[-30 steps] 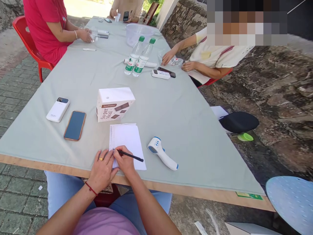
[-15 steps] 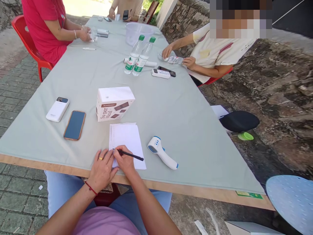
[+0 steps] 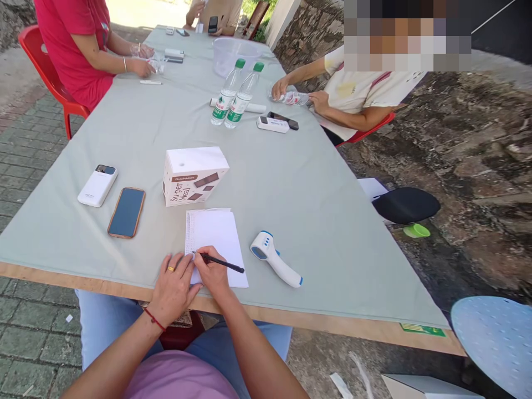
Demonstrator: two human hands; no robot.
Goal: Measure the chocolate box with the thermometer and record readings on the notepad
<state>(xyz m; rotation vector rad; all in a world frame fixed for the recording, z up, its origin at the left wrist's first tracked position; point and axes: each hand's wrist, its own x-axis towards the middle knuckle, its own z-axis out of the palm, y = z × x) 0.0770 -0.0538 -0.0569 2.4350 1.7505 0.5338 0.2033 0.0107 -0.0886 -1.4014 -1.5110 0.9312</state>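
Note:
My right hand (image 3: 211, 272) is closed around a black pen (image 3: 224, 263), its tip on the white paper (image 3: 216, 233) near the left edge. Small handwriting runs down that left side of the sheet. Lying flat with fingers stretched, my left hand (image 3: 177, 282) covers the paper's lower left corner and the tablecloth beside it. To the right of the paper is a white and blue infrared thermometer (image 3: 276, 260). Just beyond the paper stands a white Super Meal box (image 3: 195, 177). A smartphone (image 3: 127, 213) in a brown case and a white power bank (image 3: 98, 185) lie to the left.
Two water bottles (image 3: 231, 100) with green caps stand mid-table, before a clear plastic basin (image 3: 235, 55). A white device (image 3: 273, 124) and a dark phone (image 3: 286, 119) lie nearby. Three people sit around the table; the one at right handles a plastic bottle (image 3: 293, 98). A blue stool (image 3: 494, 343) is at lower right.
My hands and the pen have hardly moved. The person at left has spread their hands apart around clear plastic; the person at right has shifted the bottle slightly. A far person's hand has risen.

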